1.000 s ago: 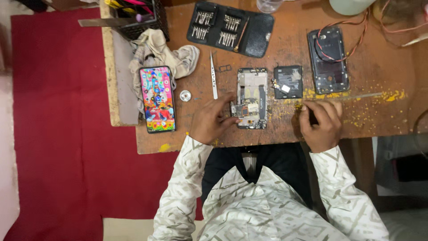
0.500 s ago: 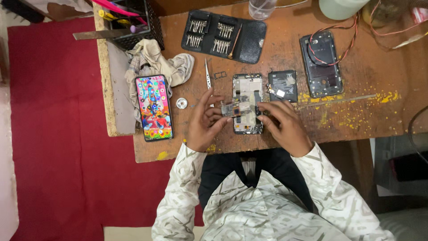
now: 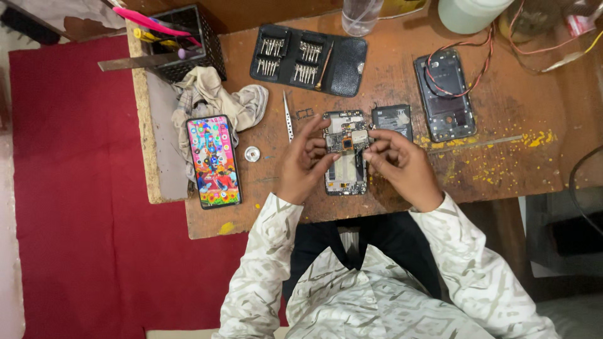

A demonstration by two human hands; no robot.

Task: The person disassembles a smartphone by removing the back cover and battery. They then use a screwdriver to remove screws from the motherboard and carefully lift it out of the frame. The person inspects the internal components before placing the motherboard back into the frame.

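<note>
An opened phone (image 3: 344,179), back cover off and circuit board bare, lies on the brown wooden table (image 3: 402,75) in front of me. My left hand (image 3: 303,162) grips its left edge, with the thumb low and the fingers near the top corner. My right hand (image 3: 402,164) hovers over the phone's right side, its fingertips pinched close together at the board. Whether they hold a small part or tool is hidden. A black battery (image 3: 391,117) lies just right of the phone's top.
Tweezers (image 3: 288,116) and a small metal disc (image 3: 252,153) lie left of the phone. Further left are a lit phone (image 3: 213,160), a crumpled cloth (image 3: 217,100) and a black mesh basket (image 3: 185,44). An open bit kit (image 3: 308,59) is behind; a wired phone shell (image 3: 445,94) is right.
My right hand has come from the table's right side over to the opened phone. My left hand has shifted up along the phone's left edge. The camera has moved closer.
</note>
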